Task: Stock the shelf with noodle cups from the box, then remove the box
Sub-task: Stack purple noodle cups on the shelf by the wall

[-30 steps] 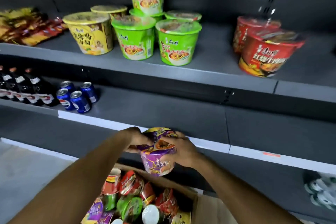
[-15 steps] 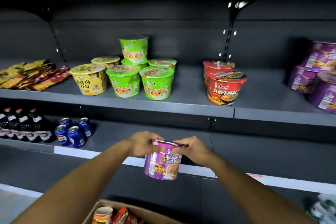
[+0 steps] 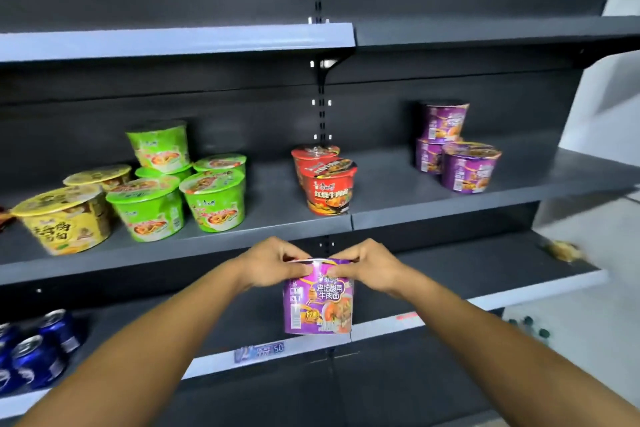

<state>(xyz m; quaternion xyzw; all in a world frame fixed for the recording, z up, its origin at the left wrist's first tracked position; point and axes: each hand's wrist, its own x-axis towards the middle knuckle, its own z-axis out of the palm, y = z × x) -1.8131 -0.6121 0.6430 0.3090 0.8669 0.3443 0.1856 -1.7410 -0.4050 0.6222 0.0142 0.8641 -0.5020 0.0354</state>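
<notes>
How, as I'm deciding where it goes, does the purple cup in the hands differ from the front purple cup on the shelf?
The held purple cup is in the air, gripped at its rim by the left hand and right hand; the front purple cup stands on the shelf. The held purple cup is alone; the front purple cup sits beside two stacked purple cups. Both are upright, with matching purple wrapping.

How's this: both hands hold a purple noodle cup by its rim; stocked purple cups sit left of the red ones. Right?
One slip: the head view shows the stocked purple noodle cups right of the red noodle cups, not left. The left hand and right hand do hold the held purple noodle cup by its rim.
</notes>
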